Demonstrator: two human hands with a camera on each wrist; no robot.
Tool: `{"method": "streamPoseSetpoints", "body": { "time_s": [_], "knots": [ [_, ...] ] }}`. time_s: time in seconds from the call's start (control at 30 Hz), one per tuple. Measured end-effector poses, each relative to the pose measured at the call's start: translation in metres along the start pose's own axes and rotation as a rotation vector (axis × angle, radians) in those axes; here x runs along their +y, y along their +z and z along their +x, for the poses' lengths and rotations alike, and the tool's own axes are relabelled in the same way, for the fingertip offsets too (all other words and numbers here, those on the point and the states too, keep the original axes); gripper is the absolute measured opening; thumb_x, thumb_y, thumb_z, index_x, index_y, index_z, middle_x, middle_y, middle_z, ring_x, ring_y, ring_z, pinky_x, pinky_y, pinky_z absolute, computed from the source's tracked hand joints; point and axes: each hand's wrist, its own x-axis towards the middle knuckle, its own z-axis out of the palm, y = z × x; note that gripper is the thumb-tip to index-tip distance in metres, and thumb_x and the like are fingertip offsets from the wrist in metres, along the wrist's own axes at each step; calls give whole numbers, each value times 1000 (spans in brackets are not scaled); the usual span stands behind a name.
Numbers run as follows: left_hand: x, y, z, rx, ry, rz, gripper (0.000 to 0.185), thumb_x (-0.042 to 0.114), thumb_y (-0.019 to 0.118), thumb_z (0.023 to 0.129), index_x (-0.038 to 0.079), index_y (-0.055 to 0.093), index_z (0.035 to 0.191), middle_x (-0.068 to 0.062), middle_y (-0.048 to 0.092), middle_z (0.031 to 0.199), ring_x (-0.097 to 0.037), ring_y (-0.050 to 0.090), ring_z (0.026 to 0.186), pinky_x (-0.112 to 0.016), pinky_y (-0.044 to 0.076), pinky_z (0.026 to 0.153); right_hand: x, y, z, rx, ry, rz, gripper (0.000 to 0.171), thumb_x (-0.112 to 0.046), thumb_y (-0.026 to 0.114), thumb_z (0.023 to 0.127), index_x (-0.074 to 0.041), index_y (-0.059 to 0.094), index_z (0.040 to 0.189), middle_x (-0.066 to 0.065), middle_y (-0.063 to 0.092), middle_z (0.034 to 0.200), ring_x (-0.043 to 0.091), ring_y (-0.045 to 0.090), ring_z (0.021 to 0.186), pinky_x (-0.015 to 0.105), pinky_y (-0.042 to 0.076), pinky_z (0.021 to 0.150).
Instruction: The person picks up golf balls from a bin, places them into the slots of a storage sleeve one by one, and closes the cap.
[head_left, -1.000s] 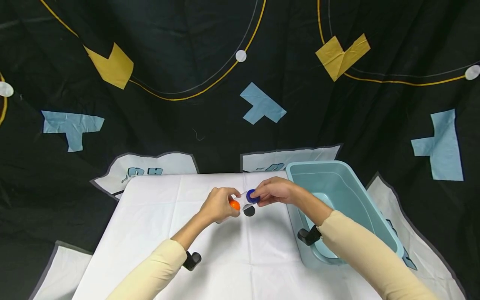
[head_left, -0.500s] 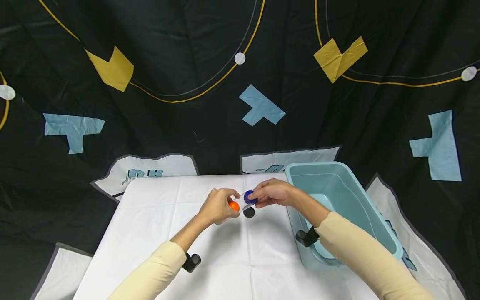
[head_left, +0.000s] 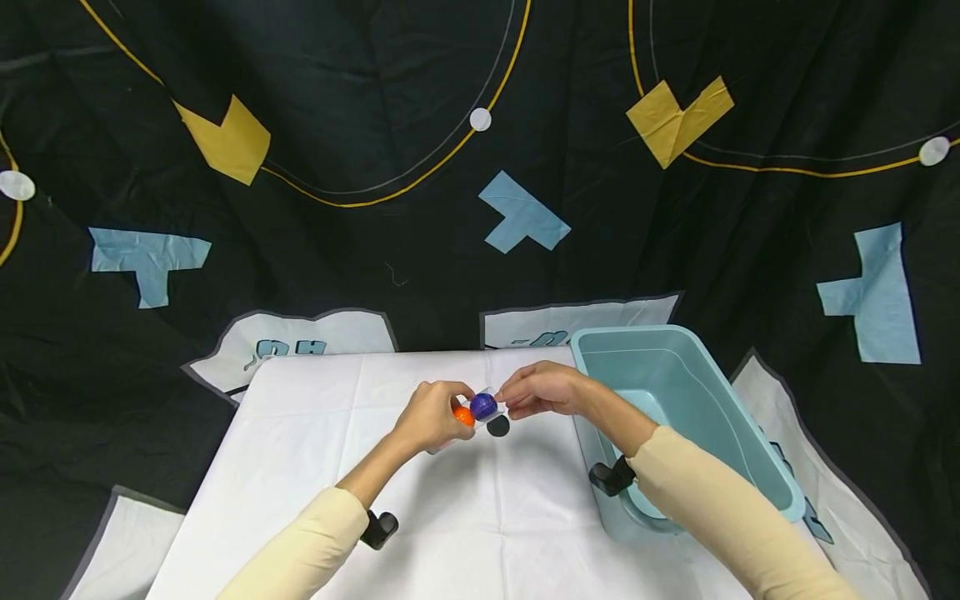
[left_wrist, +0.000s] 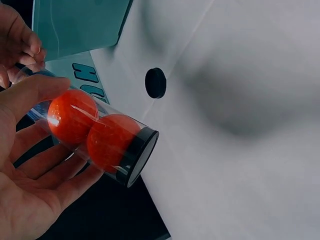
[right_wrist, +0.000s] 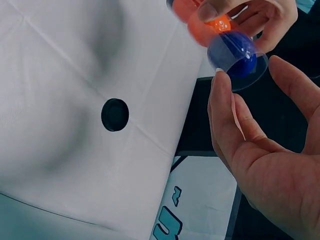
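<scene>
Tube [left_wrist: 95,137]: you hold this clear plastic tube in your left hand [head_left: 429,417], fingers curled round it, just above the white cloth [head_left: 465,500] in the middle of the table. Its far end is hidden from your left wrist camera by your own thumb. Your head camera shows the tube only as a faint glint between your hands, so its walls are hard to make out there.

Your left wrist view shows two orange balls [left_wrist: 75,117] inside, touching each other, and a black cap closing the near end. Your right wrist view shows what that one cannot: a blue ball [right_wrist: 237,55] sitting at the open mouth, next to the orange ones. That makes three balls in all, two orange and one blue.

Your right hand [right_wrist: 260,155] is relaxed with the fingers fairly straight, just beside the mouth; whether a fingertip touches the rim you cannot tell.

One loose black cap [head_left: 497,427] lies flat on the cloth, just beyond the tube. One teal bin [head_left: 675,367] stands to your right at the cloth's edge, partly covered by your right sleeve. Its inside looks bare where visible. Behind everything hangs a black backdrop [head_left: 375,125].
</scene>
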Motion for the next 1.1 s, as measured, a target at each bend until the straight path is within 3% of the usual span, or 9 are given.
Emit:
{"method": "streamPoseSetpoints", "body": {
  "time_s": [0.33,0.6,0.83,1.1],
  "knots": [
    [-14,-5,-8,25,7,-5,40,12,91,64,10,77,102,-3,74,79,-18,62,75,-30,51,66,5,-8,2,40,13,-16,29,-9,70,91,9,65,114,8,66,90,16,68,77,36,60,86],
    [-23,-7,-11,36,-23,-17,40,13,91,64,11,76,102,-4,74,80,-14,64,71,-28,54,65,6,-12,9,111,2,-5,33,-9,72,90,7,67,118,13,70,113,21,70,91,38,58,92],
    [-30,-11,-14,51,-33,-19,40,12,91,63,12,77,100,-3,74,79,-13,63,70,-28,54,64,6,-10,17,136,-3,-3,43,-13,74,90,5,63,128,16,67,128,22,72,91,39,58,93],
    [-36,-15,-18,67,-52,-12,40,11,92,63,11,77,100,-2,74,79,-13,64,70,-29,54,65,14,-3,38,231,-49,-82,44,-20,77,88,-2,66,127,16,67,130,24,73,95,40,57,95]
  ]
}}
